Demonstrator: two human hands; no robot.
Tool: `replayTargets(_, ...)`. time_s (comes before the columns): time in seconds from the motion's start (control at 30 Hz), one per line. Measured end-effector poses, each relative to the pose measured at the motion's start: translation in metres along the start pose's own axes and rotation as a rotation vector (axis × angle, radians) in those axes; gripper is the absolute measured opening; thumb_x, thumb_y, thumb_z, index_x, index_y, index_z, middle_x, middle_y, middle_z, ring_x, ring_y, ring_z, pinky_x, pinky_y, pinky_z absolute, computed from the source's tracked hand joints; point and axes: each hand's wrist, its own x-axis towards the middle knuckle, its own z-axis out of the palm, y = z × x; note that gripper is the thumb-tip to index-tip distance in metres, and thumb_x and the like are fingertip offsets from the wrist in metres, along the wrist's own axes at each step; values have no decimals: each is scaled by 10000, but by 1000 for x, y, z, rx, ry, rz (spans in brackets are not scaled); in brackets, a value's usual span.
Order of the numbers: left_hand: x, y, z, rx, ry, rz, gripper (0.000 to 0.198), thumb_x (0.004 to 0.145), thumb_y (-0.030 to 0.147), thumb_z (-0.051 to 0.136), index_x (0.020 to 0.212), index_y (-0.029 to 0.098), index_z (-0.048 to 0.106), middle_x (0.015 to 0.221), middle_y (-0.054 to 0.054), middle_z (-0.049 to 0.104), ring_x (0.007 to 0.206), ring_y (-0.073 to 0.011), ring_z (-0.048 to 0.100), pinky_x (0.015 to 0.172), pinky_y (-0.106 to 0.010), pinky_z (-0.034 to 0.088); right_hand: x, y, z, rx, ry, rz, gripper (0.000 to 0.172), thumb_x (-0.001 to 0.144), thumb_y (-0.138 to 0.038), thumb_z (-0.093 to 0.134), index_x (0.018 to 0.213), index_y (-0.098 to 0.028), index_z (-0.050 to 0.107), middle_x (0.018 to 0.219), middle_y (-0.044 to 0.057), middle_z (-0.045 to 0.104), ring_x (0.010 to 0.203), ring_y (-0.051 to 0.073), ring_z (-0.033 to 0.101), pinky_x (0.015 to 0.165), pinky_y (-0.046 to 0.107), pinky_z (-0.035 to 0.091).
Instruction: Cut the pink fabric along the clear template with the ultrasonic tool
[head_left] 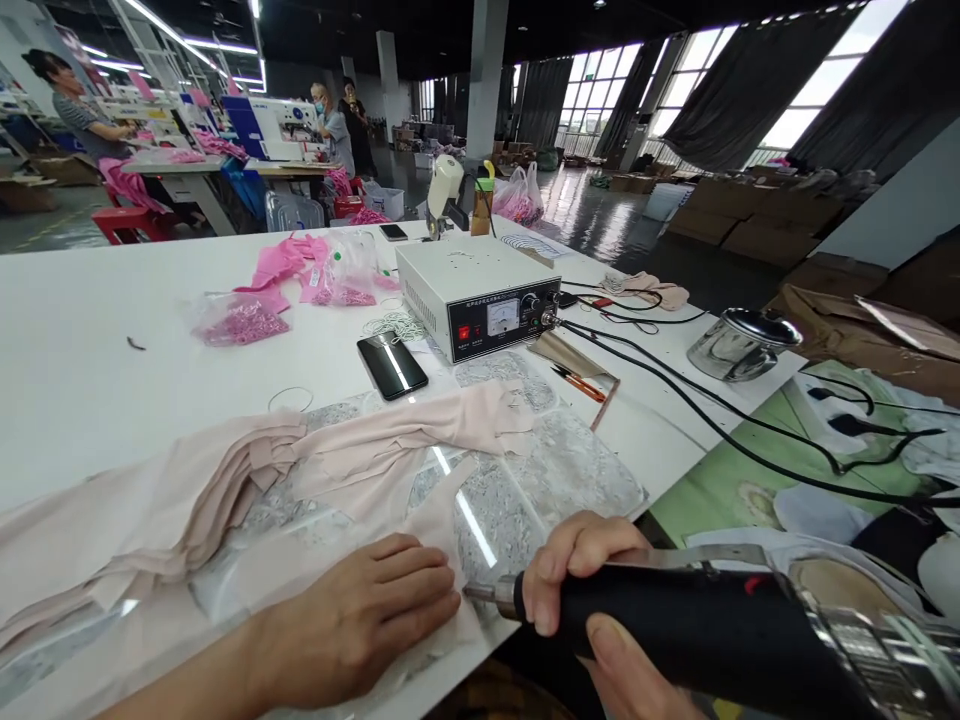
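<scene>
My right hand [600, 570] is wrapped round a black cylindrical ultrasonic hand tool [690, 620] with a narrow metal tip. The tip points left, right beside the fingertips of my left hand [375, 610]. That hand lies flat, palm down, fingers together, on a thin pale pink fabric piece [446, 515]. Whether the tip touches the cloth I cannot tell. At the left is a layered stack of pale pink fabric pieces [172, 490]. Another crumpled pale pink piece [420, 425] lies behind my left hand. Beneath them is a grey stone-patterned clear mat [577, 480].
A control box [480, 290] with dial and red switch stands behind, black cables [675, 390] running right. Nearby lie a phone [391, 365], orange thread snips [577, 382] and bags of pink pieces [240, 318]. A steel mug [739, 345] stands at the right edge. People sit at sewing machines [281, 125] beyond.
</scene>
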Motion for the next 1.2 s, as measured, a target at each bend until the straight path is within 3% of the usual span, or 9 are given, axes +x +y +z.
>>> replayTargets(0.13, -3, -10, 0, 53, -86, 4, 338, 1021, 108, 314, 1262, 72, 548, 1175, -150, 670, 1130, -262, 589, 949, -399, 471, 3, 3, 4, 32, 40, -16, 123, 902, -373, 553, 972, -273, 538, 812, 10, 561, 571, 117, 535, 536, 294, 477)
replayTargets(0.4, -4, -14, 2, 109, -96, -19, 319, 1011, 103, 318, 1191, 74, 580, 1163, -159, 667, 1054, -269, 609, 834, -385, 467, 2, 0, 0, 74, 4, 20, 113, 900, -341, 536, 987, -271, 556, 839, 30, 550, 580, 138, 573, 517, 302, 492)
replayTargets(0.67, -4, -10, 4, 113, -94, -37, 275, 1000, 132, 364, 1147, 95, 594, 1109, -166, 665, 1030, -247, 610, 860, -365, 470, 5, -6, 4, 20, 18, 42, 118, 894, -337, 566, 987, -265, 557, 810, 21, 545, 585, 136, 571, 548, 315, 508)
replayTargets(0.87, -7, -9, 7, 73, -76, -78, 278, 1008, 161, 363, 1153, 145, 600, 1086, -152, 656, 1004, -223, 608, 867, -340, 467, 7, -2, 13, -4, 145, -13, 104, 905, -326, 554, 977, -252, 543, 849, 9, 508, 628, 121, 546, 599, 312, 512)
replayTargets(1.2, -6, -10, 6, 66, -69, -77, 263, 1007, 163, 376, 1130, 140, 607, 1073, -146, 653, 995, -226, 601, 866, -335, 454, 16, 14, 12, -45, 77, -68, 85, 915, -292, 538, 980, -240, 518, 874, 4, 509, 638, 107, 558, 610, 307, 519)
